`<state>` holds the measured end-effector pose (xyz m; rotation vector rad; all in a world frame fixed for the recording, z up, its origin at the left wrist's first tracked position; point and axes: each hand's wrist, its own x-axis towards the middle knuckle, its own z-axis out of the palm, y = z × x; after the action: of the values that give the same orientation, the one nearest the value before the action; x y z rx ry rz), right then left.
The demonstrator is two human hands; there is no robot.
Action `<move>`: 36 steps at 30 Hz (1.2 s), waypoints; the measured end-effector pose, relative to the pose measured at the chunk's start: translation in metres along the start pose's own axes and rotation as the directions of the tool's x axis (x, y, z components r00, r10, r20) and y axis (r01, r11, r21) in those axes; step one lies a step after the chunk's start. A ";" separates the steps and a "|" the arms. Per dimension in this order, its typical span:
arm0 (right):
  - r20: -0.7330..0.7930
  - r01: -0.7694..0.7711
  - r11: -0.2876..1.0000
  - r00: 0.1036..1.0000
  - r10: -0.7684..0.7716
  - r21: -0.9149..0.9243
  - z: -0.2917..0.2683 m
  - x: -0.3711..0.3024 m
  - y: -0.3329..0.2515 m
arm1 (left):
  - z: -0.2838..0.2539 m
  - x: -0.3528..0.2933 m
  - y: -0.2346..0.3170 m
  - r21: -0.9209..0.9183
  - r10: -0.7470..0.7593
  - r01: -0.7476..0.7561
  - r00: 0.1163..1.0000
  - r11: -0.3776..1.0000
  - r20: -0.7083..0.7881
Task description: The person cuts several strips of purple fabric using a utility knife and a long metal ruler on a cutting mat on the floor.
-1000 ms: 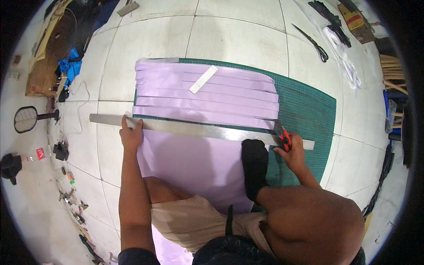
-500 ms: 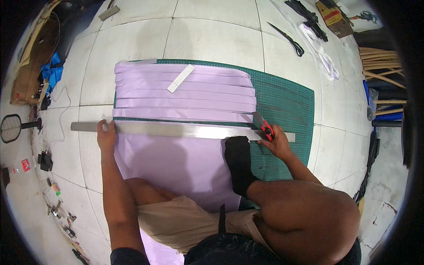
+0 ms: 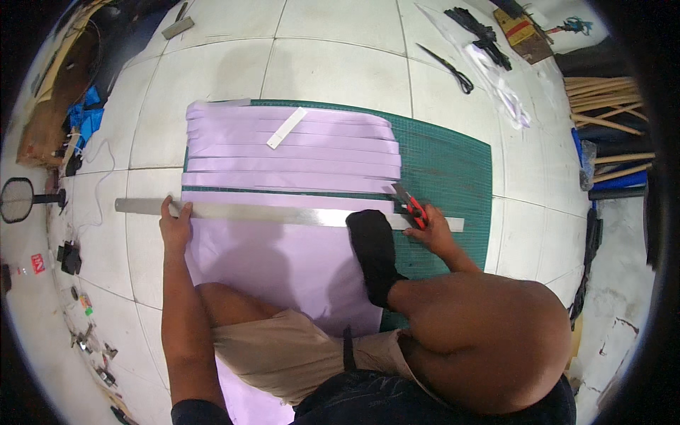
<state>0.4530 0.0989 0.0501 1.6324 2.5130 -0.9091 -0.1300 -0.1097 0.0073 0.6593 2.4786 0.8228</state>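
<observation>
A long metal ruler lies across a lilac sheet, with a narrow lilac band showing past its far edge. My left hand grips the ruler near its left end, thumb and fingers at its two edges. In my right hand is a red utility knife, its blade end pointing up and left, beside the sheet's right edge. My black-socked foot rests over the ruler, hiding part of it. Beyond lie several cut lilac strips side by side on a green cutting mat.
A small white ruler-like piece rests on the strips. Black scissors lie on the tiled floor beyond the mat, near white and black cloth. Wooden sticks are stacked at the right. A cable and a racket-shaped object are at the left.
The ruler has shifted slightly toward me, baring a lilac band along its far edge. My foot has moved up over the ruler. The whole view has shifted a little.
</observation>
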 end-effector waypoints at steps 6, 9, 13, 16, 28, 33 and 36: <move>0.018 -0.084 0.996 0.996 0.083 0.027 -0.004 0.008 -0.004 | 0.006 0.012 -0.017 0.063 0.079 -0.074 0.994 0.995 -0.079; 0.001 -0.091 0.995 0.996 0.091 0.031 0.000 0.007 -0.002 | 0.011 0.013 -0.020 0.115 -0.009 0.018 0.997 0.993 -0.080; 0.006 -0.110 0.991 0.994 0.110 0.073 -0.003 0.002 -0.012 | 0.012 0.005 -0.021 0.095 -0.030 0.038 0.997 0.995 -0.076; 0.038 -0.103 0.994 0.994 0.102 0.042 -0.010 0.012 -0.002 | 0.016 0.006 -0.014 0.086 -0.013 0.019 0.998 0.996 -0.068; 0.141 -0.047 0.993 0.989 0.031 0.110 -0.019 0.019 -0.013 | 0.012 -0.060 0.063 0.343 -0.231 0.255 0.967 0.904 -0.111; 0.004 -0.065 0.962 0.998 0.066 0.264 -0.039 0.061 -0.020 | 0.055 -0.096 0.074 0.505 -0.124 0.187 0.980 0.843 -0.156; -0.090 0.095 0.897 0.994 -0.062 0.432 -0.043 0.112 -0.070 | 0.063 -0.103 0.046 0.535 -0.015 0.142 0.972 0.833 -0.235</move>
<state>0.3558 0.1923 0.0835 1.6982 2.5730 -1.5455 -0.0014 -0.1081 0.0178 0.6686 2.9532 0.1325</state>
